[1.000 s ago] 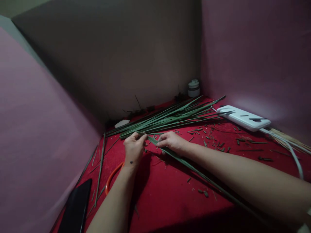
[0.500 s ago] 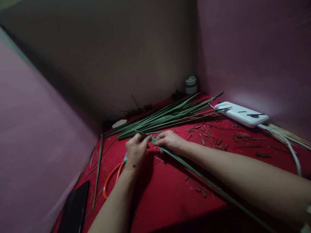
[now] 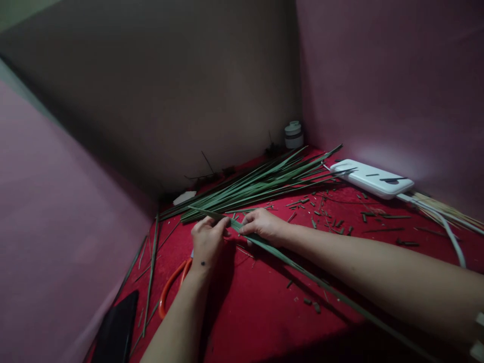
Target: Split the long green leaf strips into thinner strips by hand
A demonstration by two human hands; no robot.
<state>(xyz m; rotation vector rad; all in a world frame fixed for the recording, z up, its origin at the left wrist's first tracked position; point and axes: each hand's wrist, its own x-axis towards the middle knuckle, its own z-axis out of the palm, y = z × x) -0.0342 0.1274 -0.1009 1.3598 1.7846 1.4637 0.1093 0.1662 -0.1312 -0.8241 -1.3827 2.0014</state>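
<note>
The left hand is nearly closed, its fingers pinching the leaf — the right hand, also pinching it, is at three o'clock from there. The leaf runs toward four o'clock.

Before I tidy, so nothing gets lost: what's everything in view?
held leaves: several, green, between hands
leaf pile: many, green, behind hands
scraps: many, dark, right
stalks: several, green-brown, left
box: one, white, right
cable: count unclear, white, right
sticks: several, tan, right
jar: one, white-grey, back
card: one, white, back-left
slab: one, black, front-left
handles: two, orange, left
surface: one, red, beneath
walls: three, pink and grey, around
left hand: one, bare, centre
right hand: one, bare, centre
</note>
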